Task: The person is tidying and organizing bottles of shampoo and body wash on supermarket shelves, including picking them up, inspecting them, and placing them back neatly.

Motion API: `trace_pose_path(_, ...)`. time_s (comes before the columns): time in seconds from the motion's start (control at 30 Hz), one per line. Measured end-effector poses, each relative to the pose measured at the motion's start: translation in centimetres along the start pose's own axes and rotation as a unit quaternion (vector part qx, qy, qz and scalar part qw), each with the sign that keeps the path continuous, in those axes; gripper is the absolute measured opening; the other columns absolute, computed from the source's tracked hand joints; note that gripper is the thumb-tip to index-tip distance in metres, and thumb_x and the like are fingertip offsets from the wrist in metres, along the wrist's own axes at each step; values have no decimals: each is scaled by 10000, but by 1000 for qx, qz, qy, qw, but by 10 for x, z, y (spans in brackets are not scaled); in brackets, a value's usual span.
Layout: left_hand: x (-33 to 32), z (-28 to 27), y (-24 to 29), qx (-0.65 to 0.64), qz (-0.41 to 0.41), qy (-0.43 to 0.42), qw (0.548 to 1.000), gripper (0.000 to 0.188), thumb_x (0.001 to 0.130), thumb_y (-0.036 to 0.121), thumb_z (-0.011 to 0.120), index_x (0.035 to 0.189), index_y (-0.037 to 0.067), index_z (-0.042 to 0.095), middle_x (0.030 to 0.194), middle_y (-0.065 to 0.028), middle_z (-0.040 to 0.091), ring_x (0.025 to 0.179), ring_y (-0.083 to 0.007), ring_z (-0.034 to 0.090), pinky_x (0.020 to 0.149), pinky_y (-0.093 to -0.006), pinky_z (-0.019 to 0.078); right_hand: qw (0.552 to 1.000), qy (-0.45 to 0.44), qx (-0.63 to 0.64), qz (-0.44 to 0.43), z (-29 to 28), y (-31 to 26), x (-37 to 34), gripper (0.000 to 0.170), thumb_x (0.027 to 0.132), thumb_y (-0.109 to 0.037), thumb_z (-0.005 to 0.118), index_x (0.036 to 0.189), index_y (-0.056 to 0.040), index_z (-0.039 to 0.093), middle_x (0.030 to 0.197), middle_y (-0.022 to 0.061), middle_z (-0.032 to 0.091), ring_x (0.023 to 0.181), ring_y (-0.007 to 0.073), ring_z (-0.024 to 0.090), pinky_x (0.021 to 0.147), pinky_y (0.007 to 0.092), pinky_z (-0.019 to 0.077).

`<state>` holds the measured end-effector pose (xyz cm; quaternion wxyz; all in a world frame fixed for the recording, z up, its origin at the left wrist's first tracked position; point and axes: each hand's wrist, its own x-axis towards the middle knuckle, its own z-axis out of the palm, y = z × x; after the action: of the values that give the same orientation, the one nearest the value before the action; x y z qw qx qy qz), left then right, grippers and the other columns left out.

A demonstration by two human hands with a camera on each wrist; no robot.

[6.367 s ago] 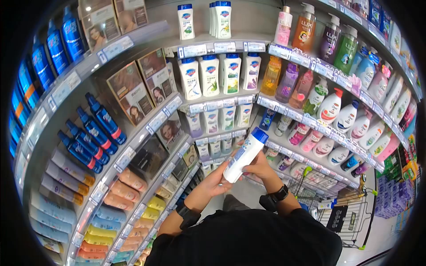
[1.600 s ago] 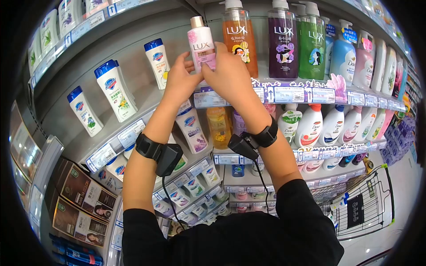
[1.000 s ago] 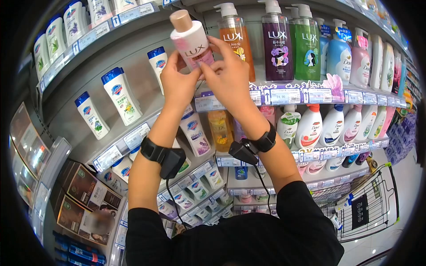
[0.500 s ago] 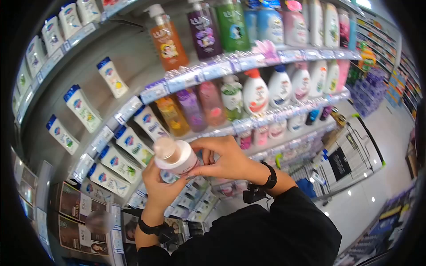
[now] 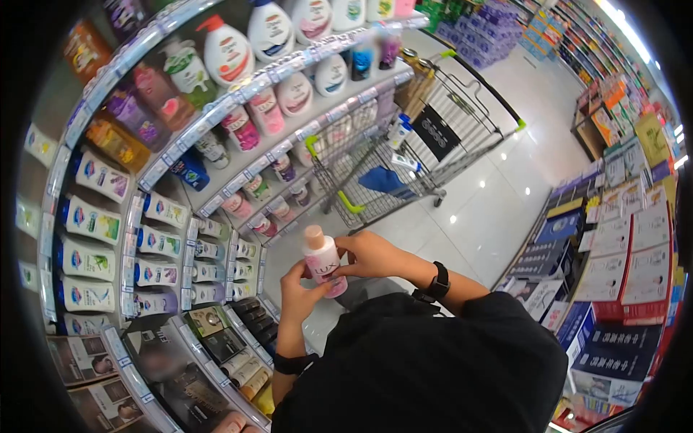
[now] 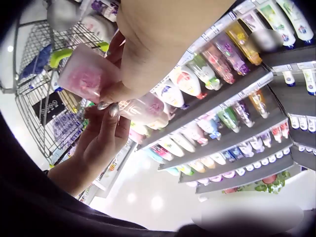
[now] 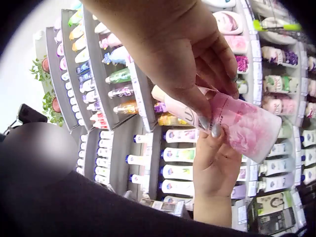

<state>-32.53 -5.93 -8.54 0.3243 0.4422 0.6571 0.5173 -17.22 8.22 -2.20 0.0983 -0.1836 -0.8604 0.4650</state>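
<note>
A pink and white LUX bottle (image 5: 326, 268) with a rose-gold cap is held upright in front of the person's body. The left hand (image 5: 297, 294) grips its left side, and the right hand (image 5: 369, 254) pinches it from the right, near the label. In the left wrist view the bottle's pink base (image 6: 85, 74) faces the camera, with the left hand (image 6: 148, 44) over it and the right hand (image 6: 101, 143) below. The right wrist view has the bottle (image 7: 242, 123) tilted between the right hand (image 7: 185, 54) and the left hand (image 7: 215, 173), both thumbs on its front.
Curved shelves of bottles (image 5: 86, 258) fill the left side. A wire shopping cart (image 5: 469, 155) with a few items, including a white and blue bottle (image 5: 399, 131), stands ahead. Stacked boxes (image 5: 621, 274) are on the right, beside the tiled floor (image 5: 473, 231).
The view has swung right and down from the upper shelves to the cart and floor. Both hands have brought the LUX bottle away from the shelves, lower and nearer the body.
</note>
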Motion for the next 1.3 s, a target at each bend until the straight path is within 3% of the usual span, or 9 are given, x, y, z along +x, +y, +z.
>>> trace_pose_path(0.27,30,73,10,96,19,-122,988,462,553,127,783,961,-13,619,825,-119,655,745,-201,632,718,-302,480,991,40,-64,109,-21,57,-68,331,728,-257,669,942,-21,583,825,156,653,721,342,620,658,409,486)
trace_pose_path(0.53,77,114,-54,-53,-117,-103,986,457,579,103,770,994,-12,615,848,-76,655,764,-149,609,734,-289,479,982,-65,118,130,-106,195,-14,391,793,-274,626,1074,-6,578,847,114,662,695,224,636,651,319,507)
trace_pose_path(0.6,107,118,-71,-75,-149,-74,983,460,582,93,765,1004,-9,613,851,-70,654,767,-141,608,734,-290,480,921,-59,312,225,-122,263,26,335,824,-240,597,1067,-11,583,893,103,661,750,201,632,688,313,510)
trace_pose_path(0.73,180,149,-87,-133,-206,-12,969,485,629,68,733,1081,-5,572,907,-60,647,800,-141,606,761,-287,478,698,-25,581,418,-142,402,105,261,828,-238,590,1006,-47,602,916,85,642,793,161,596,722,278,484)
trace_pose_path(0.8,211,172,-96,-193,-250,-23,949,514,646,74,727,1118,-11,544,933,-67,640,842,-157,603,778,-296,477,697,22,506,507,-135,470,124,331,831,-284,600,1028,-19,572,927,102,639,796,183,602,729,317,498)
trace_pose_path(0.87,231,195,-93,-241,-288,-28,926,526,645,87,733,1124,-12,540,932,-72,638,854,-162,600,782,-299,477,814,24,355,458,-123,545,112,388,801,-290,610,1039,13,565,992,139,632,884,250,614,788,336,488)
trace_pose_path(0.97,236,213,-108,-136,-315,-83,936,539,623,117,745,1109,-13,552,928,-73,638,859,-156,597,774,-304,481,781,-29,32,623,-123,587,134,419,720,-253,678,1034,2,573,957,157,635,915,253,611,796,342,482)
trace_pose_path(1.07,242,225,-105,-130,-356,-112,919,544,615,110,732,1115,-9,553,941,-73,639,835,-156,601,769,-304,482,805,-21,39,592,-103,589,132,594,685,-256,686,1160,30,473,1152,228,556,1091,359,536,903,374,451)
trace_pose_path(1.3,251,226,-102,-160,-370,-64,913,547,655,79,704,1162,-1,517,996,-69,627,864,-159,603,799,-306,475,866,-103,24,490,-64,581,114,578,650,-362,710,1090,-12,577,1067,191,610,1019,310,581,869,358,465)
